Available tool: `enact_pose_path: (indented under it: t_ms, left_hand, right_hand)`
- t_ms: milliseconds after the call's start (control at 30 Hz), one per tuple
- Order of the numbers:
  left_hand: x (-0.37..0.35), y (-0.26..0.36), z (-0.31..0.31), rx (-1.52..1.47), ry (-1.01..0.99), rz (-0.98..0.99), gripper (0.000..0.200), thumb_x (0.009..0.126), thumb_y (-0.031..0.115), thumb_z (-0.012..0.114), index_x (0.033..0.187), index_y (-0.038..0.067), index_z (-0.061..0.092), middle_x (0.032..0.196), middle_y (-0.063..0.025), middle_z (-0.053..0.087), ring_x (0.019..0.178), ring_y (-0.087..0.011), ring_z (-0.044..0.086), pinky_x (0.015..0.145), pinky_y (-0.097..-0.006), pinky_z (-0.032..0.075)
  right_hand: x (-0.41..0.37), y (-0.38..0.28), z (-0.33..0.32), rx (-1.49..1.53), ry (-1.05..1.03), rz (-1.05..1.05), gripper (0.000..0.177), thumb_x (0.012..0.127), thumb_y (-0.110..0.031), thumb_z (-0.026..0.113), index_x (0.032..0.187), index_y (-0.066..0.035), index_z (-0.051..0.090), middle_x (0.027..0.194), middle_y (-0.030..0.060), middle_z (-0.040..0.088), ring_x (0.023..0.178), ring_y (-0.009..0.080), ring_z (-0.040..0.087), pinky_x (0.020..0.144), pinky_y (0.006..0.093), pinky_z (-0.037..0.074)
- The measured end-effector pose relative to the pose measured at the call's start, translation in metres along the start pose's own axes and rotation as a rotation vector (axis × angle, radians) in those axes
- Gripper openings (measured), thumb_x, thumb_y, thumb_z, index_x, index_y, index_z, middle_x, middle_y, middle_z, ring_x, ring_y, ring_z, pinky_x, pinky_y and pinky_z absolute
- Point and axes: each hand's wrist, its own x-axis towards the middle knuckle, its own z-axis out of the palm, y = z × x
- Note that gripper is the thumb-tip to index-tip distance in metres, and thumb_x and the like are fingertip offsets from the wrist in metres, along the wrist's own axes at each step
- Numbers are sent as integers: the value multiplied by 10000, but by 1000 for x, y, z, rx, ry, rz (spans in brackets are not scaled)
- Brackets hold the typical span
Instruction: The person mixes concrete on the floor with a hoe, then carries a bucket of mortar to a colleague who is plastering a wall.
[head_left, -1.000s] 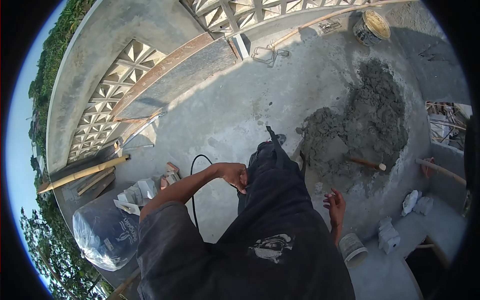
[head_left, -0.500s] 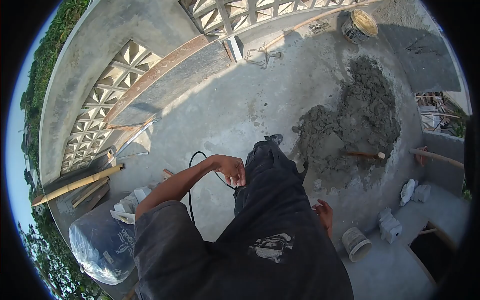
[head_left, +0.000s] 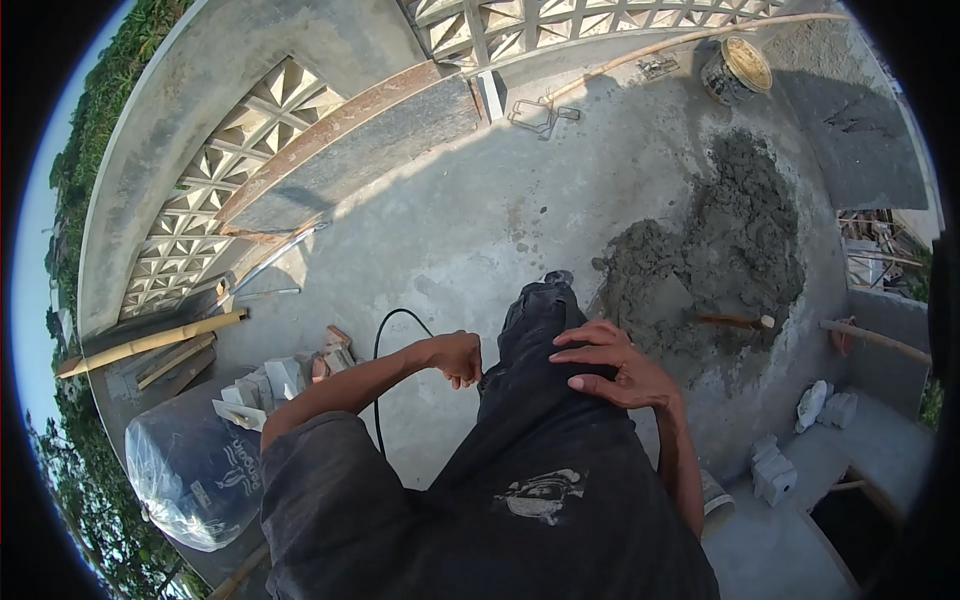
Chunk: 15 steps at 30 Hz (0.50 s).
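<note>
My left hand (head_left: 456,359) is beside the dark trousers (head_left: 535,345), its fingers curled down and inward; whether anything is between them is hidden. With fingers spread, my right hand (head_left: 618,368) is at the right side of the trousers, over the thigh, and holds nothing. A black cable (head_left: 379,350) loops on the floor to the left of my left hand. To the right of my legs lies a heap of wet mortar (head_left: 745,245), with a wooden handle (head_left: 733,320) sticking out of it.
A bucket (head_left: 738,70) stands beyond the mortar. White blocks (head_left: 772,470) and a floor opening (head_left: 856,530) are at lower right, partly beside another bucket (head_left: 716,503). At left are bamboo (head_left: 160,343), a plastic-wrapped sack (head_left: 195,475) and broken blocks (head_left: 262,385).
My right hand has come up from beside my hip onto the trousers, fingers spread. My left hand has turned, its fingers now curled downward. The view has shifted slightly.
</note>
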Motion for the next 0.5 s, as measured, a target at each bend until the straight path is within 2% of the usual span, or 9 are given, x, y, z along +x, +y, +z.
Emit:
enact_pose_path:
  t_ms: [33, 133, 167, 267, 400, 500]
  left_hand:
    - [-1, -3, 9, 29, 38, 6, 218, 717, 135, 783, 915, 51, 744, 762, -100, 709, 788, -233, 693, 684, -391, 548]
    - [13, -18, 44, 463, 328, 254, 282, 678, 203, 820, 912, 65, 745, 794, -172, 705, 794, -325, 687, 695, -434, 554]
    - [16, -23, 53, 446, 366, 262, 323, 675, 263, 825, 933, 86, 743, 808, -202, 695, 810, -381, 668, 707, -444, 553]
    - [6, -15, 72, 480, 474, 183, 298, 692, 236, 809, 941, 88, 743, 801, -171, 699, 808, -370, 672, 715, -444, 551]
    - [3, -22, 68, 399, 326, 276, 243, 739, 237, 753, 937, 97, 743, 811, -128, 707, 788, -333, 677, 698, -439, 547]
    - [14, -30, 68, 355, 307, 318, 231, 750, 244, 736, 929, 98, 744, 810, -114, 708, 765, -326, 674, 687, -436, 544]
  right_hand:
    - [2, -1, 5, 44, -51, 5, 287, 862, -229, 697, 1125, -113, 704, 1234, 43, 618, 1211, 236, 472, 1073, 393, 306]
    - [-1, 6, 13, 180, -96, 24, 240, 850, -209, 721, 1072, -117, 721, 1137, 10, 661, 1190, 219, 487, 1070, 402, 290]
    - [-2, 4, 13, 193, -50, 6, 203, 835, -178, 738, 1026, -109, 733, 1075, 10, 687, 1154, 214, 518, 1039, 392, 331]
    - [-1, 7, 9, 212, -60, -54, 206, 825, -173, 748, 1017, -98, 734, 1068, 22, 691, 1121, 218, 537, 1009, 382, 368]
    - [-8, 7, 12, 202, -4, -46, 204, 824, -159, 746, 1014, -86, 732, 1069, 31, 694, 1110, 219, 543, 995, 379, 391]
    - [-12, 7, 10, 219, 28, -42, 206, 826, -152, 742, 1020, -85, 731, 1074, 29, 694, 1114, 217, 541, 997, 375, 396]
